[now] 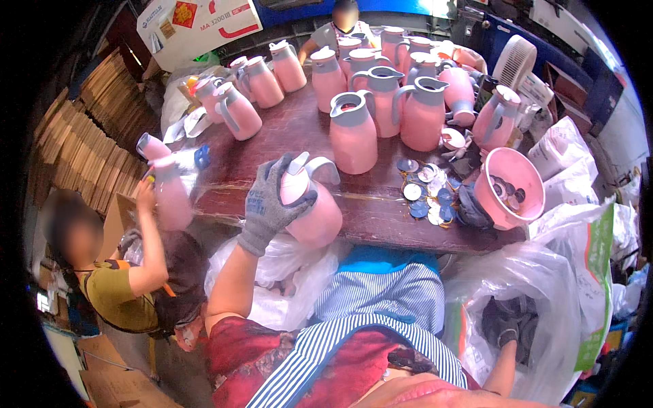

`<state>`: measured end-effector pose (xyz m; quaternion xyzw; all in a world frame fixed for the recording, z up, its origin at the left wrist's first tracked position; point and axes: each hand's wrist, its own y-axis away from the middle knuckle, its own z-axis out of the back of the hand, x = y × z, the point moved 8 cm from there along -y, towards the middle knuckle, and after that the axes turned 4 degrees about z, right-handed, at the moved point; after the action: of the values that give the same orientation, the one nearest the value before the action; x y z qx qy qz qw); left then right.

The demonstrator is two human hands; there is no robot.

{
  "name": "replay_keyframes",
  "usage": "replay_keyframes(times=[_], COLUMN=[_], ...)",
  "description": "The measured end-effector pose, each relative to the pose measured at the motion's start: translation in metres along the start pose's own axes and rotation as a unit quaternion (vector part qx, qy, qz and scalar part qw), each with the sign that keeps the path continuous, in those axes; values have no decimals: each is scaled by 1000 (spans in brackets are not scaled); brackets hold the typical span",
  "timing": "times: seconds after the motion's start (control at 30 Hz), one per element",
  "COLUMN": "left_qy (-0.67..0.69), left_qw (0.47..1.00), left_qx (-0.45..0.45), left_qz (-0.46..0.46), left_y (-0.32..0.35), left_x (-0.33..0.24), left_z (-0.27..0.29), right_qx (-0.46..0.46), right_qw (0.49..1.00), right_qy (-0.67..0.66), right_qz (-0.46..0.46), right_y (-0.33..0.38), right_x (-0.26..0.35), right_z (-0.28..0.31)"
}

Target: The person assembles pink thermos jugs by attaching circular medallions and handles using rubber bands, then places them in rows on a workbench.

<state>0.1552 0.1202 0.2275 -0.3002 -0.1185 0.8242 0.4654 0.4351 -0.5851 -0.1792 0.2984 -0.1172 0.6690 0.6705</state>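
My left hand point(272, 200), in a grey knit glove, grips the top of a pink jug point(314, 214) with a grey lid and handle, held tilted at the near edge of the dark wooden table point(367, 204). My right hand point(507, 326), in a dark glove, reaches down into a clear plastic bag point(544, 285) at my right side; what it holds is hidden. Several more pink jugs point(354, 132) stand upright across the table.
A pink bowl point(513, 183) with small round discs sits tilted at the table's right end, next to a heap of round caps point(425, 190). A person at left point(129, 279) holds a pink jug. Another person sits at the far end. Cardboard stacks lie at left.
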Motion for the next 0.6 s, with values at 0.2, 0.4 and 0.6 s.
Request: replay_keyframes(times=[0.2,0.4,0.6], left_qy=[139,520,424], left_qw=[984,802,858], left_qx=[-100,-23,48], left_qz=[54,293,287], left_y=[35,108,140], left_x=[37,110,122], left_z=[18,-22,-49], right_qx=[-3,-1,1], right_qw=[1000,999,1000], right_qy=[12,21,20], right_qz=[-16,-29,-2], right_y=[12,27,32], right_x=[-16,-12,1], right_z=[1,10,23])
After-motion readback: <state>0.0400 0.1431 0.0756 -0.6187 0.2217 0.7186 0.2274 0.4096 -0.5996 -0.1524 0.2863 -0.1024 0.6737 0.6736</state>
